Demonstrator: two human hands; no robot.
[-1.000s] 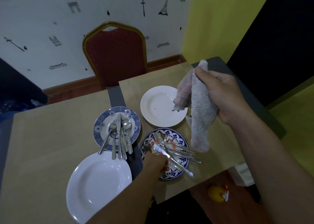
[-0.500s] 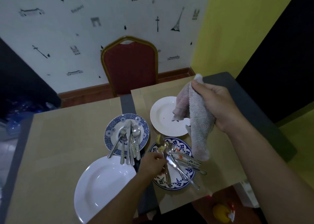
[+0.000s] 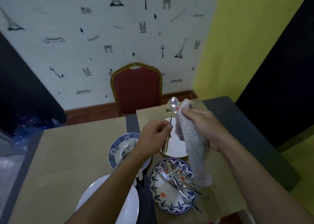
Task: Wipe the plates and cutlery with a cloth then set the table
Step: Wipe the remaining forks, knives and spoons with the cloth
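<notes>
Four plates: two blue-patterned, one at centre (image 3: 117, 149) and one near right (image 3: 163, 200), and two plain white, one near left (image 3: 119, 205) and one far right (image 3: 175, 147). One raised spoon (image 3: 172, 106); one cloth (image 3: 193, 147); two hands, left (image 3: 153, 137) and right (image 3: 207, 128); one red chair (image 3: 136, 92). Loose cutlery lies in two piles, the pieces overlapping too much to count.

We're in a home dining room. A table (image 3: 71, 149) under tan covering fills the near view, carrying white plates (image 3: 175, 149), blue-patterned plates (image 3: 158, 189) and a heap of cutlery (image 3: 183, 181). At the far side a red padded chair (image 3: 136, 91) with a gold frame faces us. Behind it, white wallpaper (image 3: 85, 36) printed with Eiffel Towers; to the right, a yellow wall (image 3: 237, 36).
</notes>
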